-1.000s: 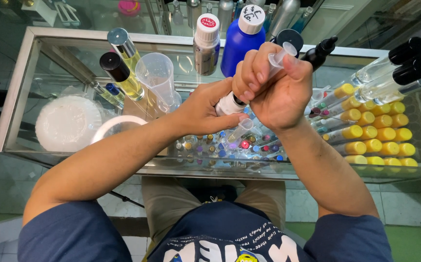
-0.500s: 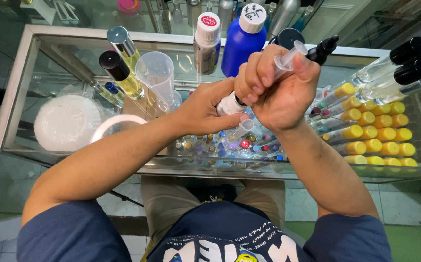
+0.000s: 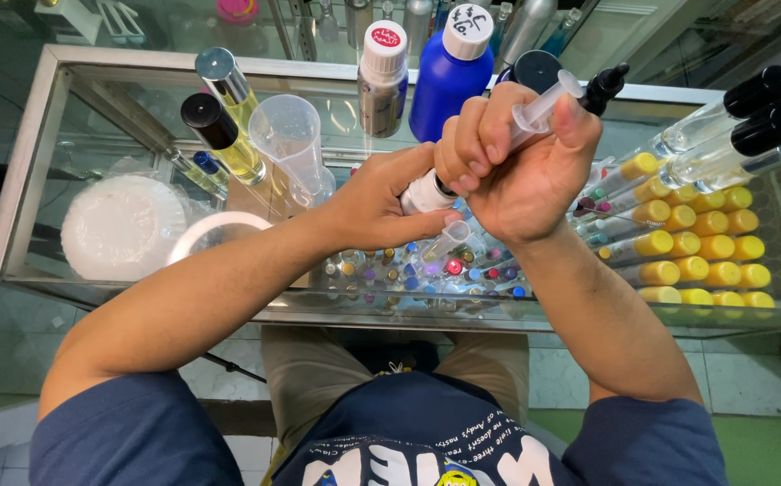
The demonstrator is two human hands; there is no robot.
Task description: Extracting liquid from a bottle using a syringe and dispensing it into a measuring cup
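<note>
My right hand [image 3: 516, 162] is closed around a clear plastic syringe [image 3: 543, 103], whose plunger end sticks out past the thumb toward the upper right. The syringe's tip is hidden behind my fingers, at the mouth of a small white bottle [image 3: 424, 192]. My left hand [image 3: 377, 202] grips that white bottle from the left, over the glass counter [image 3: 102, 117]. Just below the hands a small clear tube [image 3: 449, 241] lies on the glass.
A blue bottle [image 3: 449, 72] and a silver bottle with a white cap [image 3: 381, 76] stand behind the hands. A clear measuring cup [image 3: 293, 144] and two yellow-liquid spray bottles [image 3: 224, 135] stand left. Yellow-capped vials [image 3: 696, 247] and black-capped bottles [image 3: 741, 126] fill the right. A white round lid [image 3: 125, 227] lies far left.
The syringe's plunger has slid further out toward the upper right, with my right thumb following it. The left hand and the white bottle have stayed in place.
</note>
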